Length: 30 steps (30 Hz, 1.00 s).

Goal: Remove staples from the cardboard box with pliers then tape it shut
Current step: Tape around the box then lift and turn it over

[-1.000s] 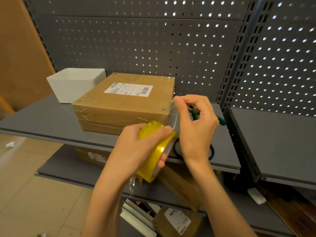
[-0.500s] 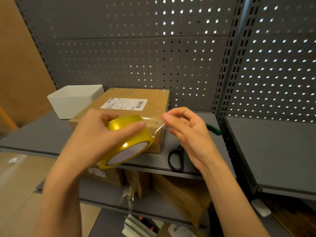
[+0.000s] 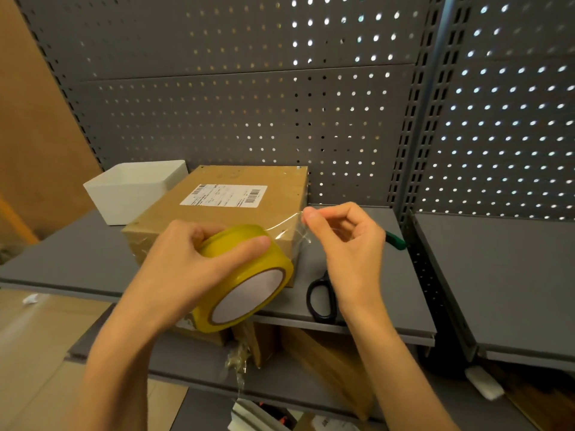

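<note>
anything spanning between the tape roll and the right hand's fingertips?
Yes: in the head view a clear strip of tape stretches from the tape roll, gripped by the left hand, to the right hand, above the cardboard box.

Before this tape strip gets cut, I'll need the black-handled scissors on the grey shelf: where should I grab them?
Take the black-handled scissors by their finger loops, which lie at the grey shelf front edge, facing you. Come from the front and above with the right hand. The blades point away under that hand, hidden.
</note>
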### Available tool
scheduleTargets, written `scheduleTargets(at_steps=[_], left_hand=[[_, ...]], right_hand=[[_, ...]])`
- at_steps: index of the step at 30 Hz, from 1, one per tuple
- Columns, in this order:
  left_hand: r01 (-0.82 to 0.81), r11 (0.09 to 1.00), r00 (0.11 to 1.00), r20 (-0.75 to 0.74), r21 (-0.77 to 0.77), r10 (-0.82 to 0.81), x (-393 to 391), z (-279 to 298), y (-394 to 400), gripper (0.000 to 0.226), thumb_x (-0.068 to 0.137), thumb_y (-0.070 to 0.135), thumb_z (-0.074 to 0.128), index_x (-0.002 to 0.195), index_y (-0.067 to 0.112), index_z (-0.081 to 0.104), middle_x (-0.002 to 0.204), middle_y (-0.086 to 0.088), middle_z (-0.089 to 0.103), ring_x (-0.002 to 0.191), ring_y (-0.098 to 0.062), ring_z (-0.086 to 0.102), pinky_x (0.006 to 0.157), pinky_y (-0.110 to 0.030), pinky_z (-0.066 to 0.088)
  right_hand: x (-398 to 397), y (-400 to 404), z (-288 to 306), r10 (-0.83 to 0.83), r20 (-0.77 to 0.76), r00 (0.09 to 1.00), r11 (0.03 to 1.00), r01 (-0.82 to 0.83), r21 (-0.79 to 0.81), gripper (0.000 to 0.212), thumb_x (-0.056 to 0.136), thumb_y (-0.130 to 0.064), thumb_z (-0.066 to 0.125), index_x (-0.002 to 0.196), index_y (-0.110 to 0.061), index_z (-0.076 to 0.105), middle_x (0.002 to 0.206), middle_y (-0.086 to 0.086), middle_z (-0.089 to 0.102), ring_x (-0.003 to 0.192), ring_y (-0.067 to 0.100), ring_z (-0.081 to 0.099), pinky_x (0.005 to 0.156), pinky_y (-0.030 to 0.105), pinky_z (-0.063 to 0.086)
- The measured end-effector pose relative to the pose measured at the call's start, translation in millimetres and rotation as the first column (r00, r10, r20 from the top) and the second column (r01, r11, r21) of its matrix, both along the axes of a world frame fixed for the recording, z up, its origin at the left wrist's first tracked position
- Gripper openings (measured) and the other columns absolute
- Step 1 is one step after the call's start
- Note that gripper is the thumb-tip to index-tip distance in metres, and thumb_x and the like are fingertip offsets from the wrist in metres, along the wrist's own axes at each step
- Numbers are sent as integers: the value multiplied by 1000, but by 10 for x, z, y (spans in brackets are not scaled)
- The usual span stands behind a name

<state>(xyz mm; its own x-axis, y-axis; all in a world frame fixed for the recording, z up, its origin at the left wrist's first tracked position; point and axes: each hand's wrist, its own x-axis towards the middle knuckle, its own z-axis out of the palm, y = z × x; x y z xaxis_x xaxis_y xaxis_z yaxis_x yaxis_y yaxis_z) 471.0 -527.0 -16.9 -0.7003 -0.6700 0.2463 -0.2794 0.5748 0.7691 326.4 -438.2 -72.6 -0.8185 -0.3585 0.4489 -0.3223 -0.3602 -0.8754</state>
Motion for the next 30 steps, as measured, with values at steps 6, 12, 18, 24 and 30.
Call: scheduleTargets(at_steps=[6,12,18,24,30], left_hand=[[-124,975,980,129,-186,149,-186,200,-28,61,43,73,58,72,22,73,63,-3,68,60,-12,62,61,-41,53],[-67,939,911,363,-338,196,-255,329,-105,74,40,85,55,82,26,68,69,12,58,67,-9,54,58,-29,46],[10,891,934,323,-454,154,-295,718,-276,77,37,81,60,89,26,70,61,18,54,59,-1,52,47,-19,42],[145,841,890,441,-522,120,-595,874,-404,53,52,70,69,77,25,58,62,13,54,59,-6,52,45,-19,34],[200,787,814,546,-583,198,-908,786,-446,47,56,64,74,73,24,58,61,10,51,60,-10,49,50,-25,38]], right_hand=[[129,-76,-19,-237,-1,972,970,236,-49,10,83,-17,69,74,-17,64,73,-5,65,76,17,60,76,42,49],[43,11,44,-254,81,964,951,264,-160,10,82,-16,70,74,-19,64,74,0,67,78,22,64,76,39,52],[-62,-4,116,84,301,950,981,-25,-194,7,81,-18,68,82,-14,62,70,-4,69,69,4,65,63,11,48],[-109,26,13,231,445,865,953,-108,-284,13,78,-12,69,89,-11,62,69,-3,68,63,3,61,60,13,49],[-153,1,-140,77,449,890,985,3,-174,25,82,-8,67,101,-15,52,71,3,71,61,6,64,58,13,49]])
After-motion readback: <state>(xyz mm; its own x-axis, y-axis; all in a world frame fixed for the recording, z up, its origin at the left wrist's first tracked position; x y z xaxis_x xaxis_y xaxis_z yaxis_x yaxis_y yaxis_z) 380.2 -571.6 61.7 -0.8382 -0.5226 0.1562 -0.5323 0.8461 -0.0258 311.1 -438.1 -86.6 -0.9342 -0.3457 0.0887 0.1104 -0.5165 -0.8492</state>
